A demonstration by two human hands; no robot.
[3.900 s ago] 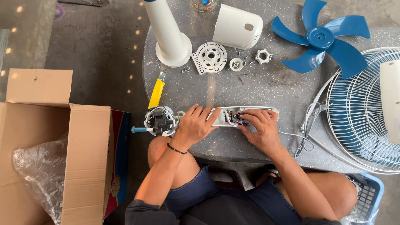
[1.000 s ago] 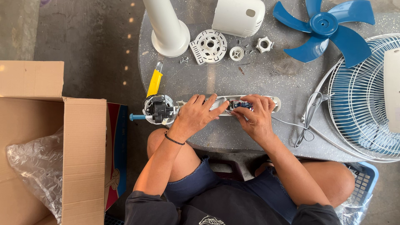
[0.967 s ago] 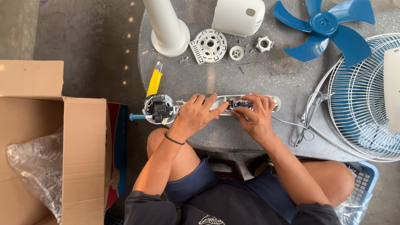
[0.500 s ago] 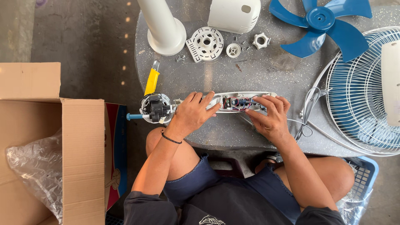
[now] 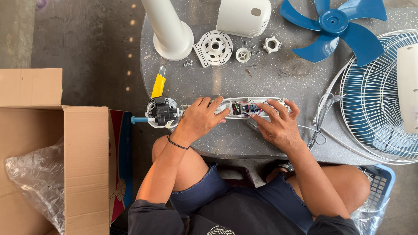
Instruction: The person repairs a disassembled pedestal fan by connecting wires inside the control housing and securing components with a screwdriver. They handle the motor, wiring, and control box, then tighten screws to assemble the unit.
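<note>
A long white fan neck housing (image 5: 244,107) lies open across a round grey table (image 5: 278,78), showing wires and small coloured parts inside. A black motor (image 5: 160,112) with a blue shaft sits at its left end. My left hand (image 5: 199,119) grips the housing near the motor. My right hand (image 5: 277,124) rests on the right part of the housing, fingertips at the wiring.
On the table lie a white fan pole base (image 5: 170,27), a white motor cover (image 5: 244,16), round white plastic parts (image 5: 213,47), loose screws, a yellow-handled tool (image 5: 158,85), a blue fan blade (image 5: 334,27) and a wire fan guard (image 5: 379,100). An open cardboard box (image 5: 56,148) stands at the left.
My right hand has shifted along the housing, first right toward its end, then back onto the wiring. My left hand keeps its grip near the motor. The view moved slightly.
</note>
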